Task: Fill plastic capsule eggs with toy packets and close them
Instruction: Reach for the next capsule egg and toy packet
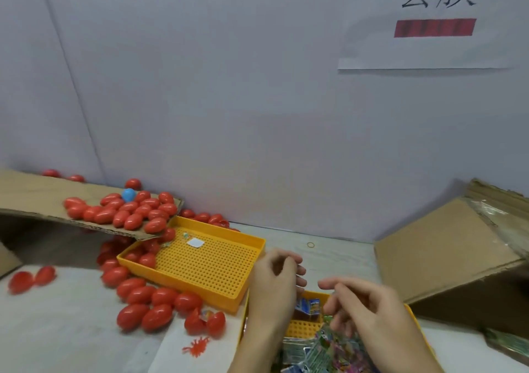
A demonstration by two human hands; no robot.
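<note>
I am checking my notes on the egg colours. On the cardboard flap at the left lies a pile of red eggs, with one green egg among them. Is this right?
Not quite: the odd egg is blue, not green. The head view shows it among the red eggs piled on the cardboard flap at the left.

Two bare hands of one person enter from the lower edge of the head view: the left hand (273,284) and the right hand (369,308), each shown with its wrist and part of the forearm. No glove, ring, watch or sleeve is visible on either; fingernails are short and unpainted where they can be made out, though motion blur softens the fingertips
</note>
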